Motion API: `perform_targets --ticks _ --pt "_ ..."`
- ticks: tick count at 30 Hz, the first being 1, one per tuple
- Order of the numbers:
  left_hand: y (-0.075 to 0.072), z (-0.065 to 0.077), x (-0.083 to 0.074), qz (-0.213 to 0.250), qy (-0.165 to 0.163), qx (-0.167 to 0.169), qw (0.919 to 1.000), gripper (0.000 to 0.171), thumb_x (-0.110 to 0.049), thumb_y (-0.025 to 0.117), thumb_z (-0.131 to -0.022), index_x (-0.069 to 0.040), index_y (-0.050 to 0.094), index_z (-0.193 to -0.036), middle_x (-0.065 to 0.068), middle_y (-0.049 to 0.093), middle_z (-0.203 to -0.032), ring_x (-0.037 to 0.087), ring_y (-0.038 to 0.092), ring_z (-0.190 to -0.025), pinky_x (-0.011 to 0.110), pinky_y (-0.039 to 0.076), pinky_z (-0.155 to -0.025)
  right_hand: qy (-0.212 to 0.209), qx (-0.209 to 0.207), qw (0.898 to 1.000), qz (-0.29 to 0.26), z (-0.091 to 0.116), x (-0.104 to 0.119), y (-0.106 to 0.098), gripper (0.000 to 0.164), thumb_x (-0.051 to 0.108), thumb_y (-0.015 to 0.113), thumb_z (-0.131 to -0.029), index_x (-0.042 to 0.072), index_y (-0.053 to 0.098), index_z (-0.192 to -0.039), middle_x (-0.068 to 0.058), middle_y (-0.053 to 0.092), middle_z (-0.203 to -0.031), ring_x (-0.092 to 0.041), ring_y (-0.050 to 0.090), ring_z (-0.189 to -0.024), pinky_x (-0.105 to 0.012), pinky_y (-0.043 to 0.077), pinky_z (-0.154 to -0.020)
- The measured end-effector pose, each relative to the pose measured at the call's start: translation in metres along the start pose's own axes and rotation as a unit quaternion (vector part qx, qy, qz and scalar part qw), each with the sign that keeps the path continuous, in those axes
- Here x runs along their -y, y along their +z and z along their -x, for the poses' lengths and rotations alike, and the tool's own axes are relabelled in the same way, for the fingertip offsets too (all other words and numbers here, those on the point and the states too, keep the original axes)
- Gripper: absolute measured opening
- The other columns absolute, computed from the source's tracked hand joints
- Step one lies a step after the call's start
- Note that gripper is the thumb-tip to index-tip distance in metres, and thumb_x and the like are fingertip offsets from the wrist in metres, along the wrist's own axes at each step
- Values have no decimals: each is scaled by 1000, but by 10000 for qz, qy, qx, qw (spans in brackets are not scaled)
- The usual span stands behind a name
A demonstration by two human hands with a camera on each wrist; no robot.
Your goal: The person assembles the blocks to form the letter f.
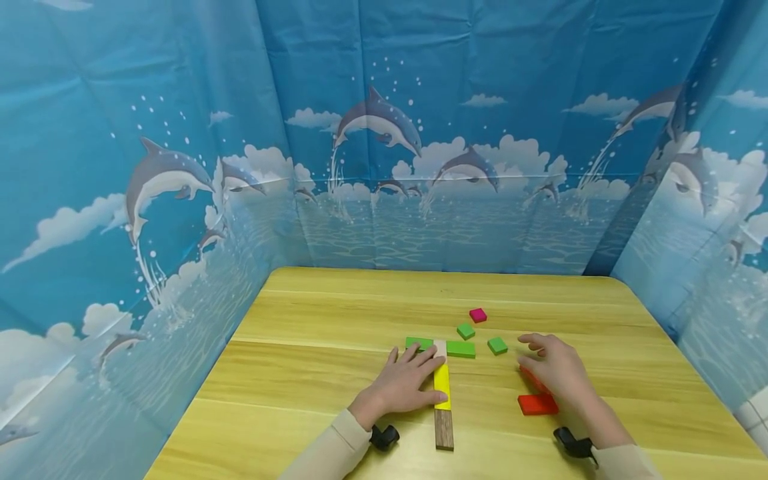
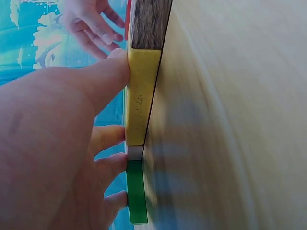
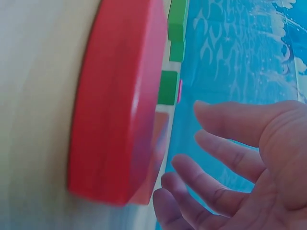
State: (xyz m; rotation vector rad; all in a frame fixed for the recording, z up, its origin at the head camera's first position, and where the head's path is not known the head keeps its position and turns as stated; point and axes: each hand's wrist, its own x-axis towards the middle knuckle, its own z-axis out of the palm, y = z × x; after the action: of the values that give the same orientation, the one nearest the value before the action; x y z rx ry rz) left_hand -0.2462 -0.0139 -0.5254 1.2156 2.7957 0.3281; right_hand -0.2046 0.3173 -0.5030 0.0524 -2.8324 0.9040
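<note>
Head view: your left hand (image 1: 408, 385) partly covers the left green block (image 1: 417, 342) and the yellow block (image 1: 443, 381); your right hand (image 1: 560, 371) partly hides the farther of 2 red blocks (image 1: 533, 379). Left wrist view: the top edge crops the brown block (image 2: 149, 24). Right wrist view: the top edge crops the nearer red block (image 3: 112, 105); its lower end blurs.

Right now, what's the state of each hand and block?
Left green bar: flat, partly covered
Right green bar: flat, uncovered
Pale block: flat, between green bars
Brown block: flat, uncovered
Yellow block: flat, end against brown block
Left hand: fingers spread, touching yellow block
Right hand: fingers loosely bent, holding nothing
Two small green blocks: flat, apart
Magenta block: flat, apart
Front red block: flat
Rear red block: partly hidden
</note>
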Motion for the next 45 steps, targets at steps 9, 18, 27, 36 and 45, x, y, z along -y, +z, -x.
perform_targets --ticks 9,18,27,36,45 --pt "1 0 0 16 3 -18 10000 74 -70 41 -98 -30 31 -160 -4 22 -166 30 16 -152 65 19 -115 102 280 9995 109 6 -14 -7 47 27 79 -88 3 68 -127 -18 69 -108 -38 66 -98 -55 53 -80" --pt "2 0 2 10 3 -38 10000 74 -69 43 -98 -30 31 -160 -4 22 -166 29 17 -152 65 19 -115 570 662 9961 96 5 -21 -11 54 37 78 -88 -2 69 -124 -19 71 -110 -36 65 -102 -51 54 -81" --pt "1 1 1 26 6 -37 10000 74 -70 41 -97 -30 32 -160 -3 23 -166 29 17 -152 65 19 -115 863 815 9929 46 6 -21 -10 54 43 78 -87 0 72 -119 -13 71 -107 -29 64 -95 -48 53 -79" --pt "0 1 1 19 -1 -51 10000 74 -69 42 -98 -30 32 -159 -3 23 -166 29 17 -152 65 19 -115 931 670 9934 -77 6 -18 -6 39 36 81 -86 5 72 -109 -2 69 -93 -20 59 -80 -34 50 -66" --pt "2 0 2 45 27 -63 10000 73 -69 42 -98 -31 31 -160 -5 22 -166 29 16 -152 66 18 -115 940 691 9929 -216 5 -19 -5 48 32 82 -85 2 67 -120 -4 67 -92 -19 58 -76 -33 50 -62"
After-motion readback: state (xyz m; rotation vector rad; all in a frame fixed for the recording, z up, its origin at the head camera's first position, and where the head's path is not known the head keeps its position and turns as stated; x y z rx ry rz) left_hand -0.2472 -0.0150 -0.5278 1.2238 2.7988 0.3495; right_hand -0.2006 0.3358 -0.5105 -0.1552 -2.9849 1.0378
